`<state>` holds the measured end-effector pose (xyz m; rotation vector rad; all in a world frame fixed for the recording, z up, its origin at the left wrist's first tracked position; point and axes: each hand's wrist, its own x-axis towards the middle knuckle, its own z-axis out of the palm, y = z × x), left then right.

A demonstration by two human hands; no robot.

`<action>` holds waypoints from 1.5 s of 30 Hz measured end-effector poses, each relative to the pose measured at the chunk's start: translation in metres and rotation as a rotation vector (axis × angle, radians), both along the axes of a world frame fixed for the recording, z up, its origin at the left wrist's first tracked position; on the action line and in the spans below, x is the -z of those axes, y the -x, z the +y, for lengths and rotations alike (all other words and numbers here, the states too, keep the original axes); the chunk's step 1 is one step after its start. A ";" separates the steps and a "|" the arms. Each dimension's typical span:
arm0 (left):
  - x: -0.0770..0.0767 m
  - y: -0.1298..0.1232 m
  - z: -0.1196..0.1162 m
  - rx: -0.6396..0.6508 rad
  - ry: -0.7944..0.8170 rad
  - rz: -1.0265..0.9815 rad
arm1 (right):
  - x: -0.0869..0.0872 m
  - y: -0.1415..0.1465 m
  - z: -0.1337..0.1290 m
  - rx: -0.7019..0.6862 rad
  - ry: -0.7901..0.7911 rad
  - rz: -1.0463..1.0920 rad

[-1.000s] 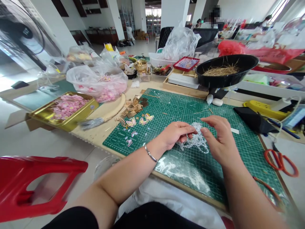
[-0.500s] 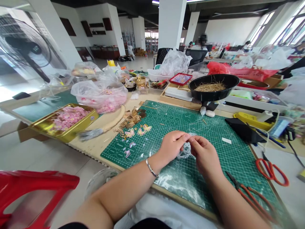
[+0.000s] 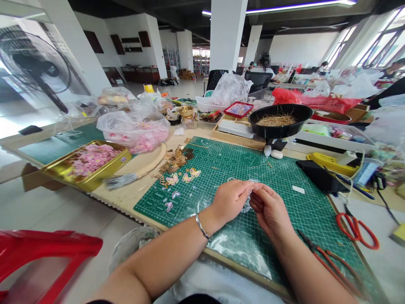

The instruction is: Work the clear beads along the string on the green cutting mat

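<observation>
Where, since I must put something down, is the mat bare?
Right of the right hand, the mat is bare between the white card, orange-handled tool and scissors. Toward the black bowl, only small scraps lie. Crowded: the left side, with butterflies and gold pieces.

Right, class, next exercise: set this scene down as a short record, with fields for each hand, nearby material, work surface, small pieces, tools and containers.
Left hand: fingers pinched together
Right hand: pinched, fingertips meeting the left's; anything gripped is too small to tell
Nearby material: clear, glittery strands, partly hidden
Work surface: green cutting mat with white grid
Small pieces: yellow-and-pink butterfly shapes near ribbed gold-coloured pieces
Tools: red-handled scissors at the mat's right edge
Containers: rectangular gold tin of pink flowers; round black bowl of straw
</observation>
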<state>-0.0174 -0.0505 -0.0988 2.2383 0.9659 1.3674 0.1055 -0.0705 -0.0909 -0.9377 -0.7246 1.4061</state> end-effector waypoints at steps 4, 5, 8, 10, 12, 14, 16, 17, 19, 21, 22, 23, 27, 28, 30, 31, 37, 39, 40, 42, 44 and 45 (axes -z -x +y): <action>-0.006 0.000 0.000 0.069 0.163 0.033 | 0.003 -0.007 0.004 0.078 -0.019 -0.182; -0.008 0.000 0.001 0.085 0.223 0.026 | 0.004 -0.010 0.005 0.084 -0.036 -0.263; -0.011 0.002 0.005 0.123 0.379 -0.047 | 0.005 -0.018 0.009 0.034 -0.087 -0.512; -0.011 0.004 0.008 0.141 0.420 -0.084 | 0.004 -0.021 0.009 -0.018 -0.098 -0.608; -0.011 0.005 0.009 0.134 0.395 -0.060 | 0.001 -0.024 0.009 -0.060 -0.094 -0.645; -0.010 0.005 0.008 0.101 0.330 0.001 | -0.002 -0.026 0.009 -0.108 -0.075 -0.641; -0.009 0.004 0.007 0.057 0.274 0.048 | -0.004 -0.028 0.010 -0.166 -0.041 -0.592; -0.009 0.003 0.007 0.039 0.258 0.053 | -0.004 -0.028 0.010 -0.187 -0.019 -0.551; -0.009 0.003 0.007 0.013 0.254 0.028 | -0.005 -0.027 0.009 -0.182 0.009 -0.454; -0.009 0.003 0.007 -0.015 0.280 -0.023 | -0.006 -0.023 0.008 -0.135 0.015 -0.375; -0.009 0.003 0.007 -0.028 0.294 -0.047 | -0.006 -0.021 0.007 -0.113 0.012 -0.349; -0.008 0.003 0.008 -0.043 0.301 -0.065 | -0.006 -0.019 0.006 -0.101 0.009 -0.334; -0.003 0.001 0.007 -0.064 0.236 -0.070 | -0.002 -0.015 0.006 -0.080 0.008 -0.306; -0.002 0.000 0.007 -0.064 0.211 -0.060 | -0.001 -0.016 0.006 -0.075 0.008 -0.297; 0.001 -0.001 0.006 -0.066 0.173 -0.037 | 0.002 -0.018 0.008 -0.087 0.019 -0.282; 0.002 -0.001 0.006 -0.070 0.161 -0.026 | 0.003 -0.018 0.008 -0.094 0.027 -0.276; 0.002 -0.002 0.007 -0.095 0.159 0.012 | 0.001 -0.020 0.005 -0.079 0.047 -0.282; 0.001 -0.001 0.008 -0.110 0.172 -0.002 | 0.000 -0.021 0.005 -0.104 0.036 -0.304; 0.000 -0.001 0.008 -0.123 0.184 -0.016 | -0.001 -0.021 0.005 -0.112 0.032 -0.307; -0.001 0.001 0.009 -0.146 0.218 -0.047 | -0.002 -0.021 0.006 -0.101 0.031 -0.297; -0.001 0.001 0.009 -0.152 0.252 -0.071 | -0.003 -0.019 0.006 -0.060 0.018 -0.304; -0.001 0.001 0.009 -0.149 0.261 -0.077 | -0.004 -0.018 0.006 -0.043 0.003 -0.328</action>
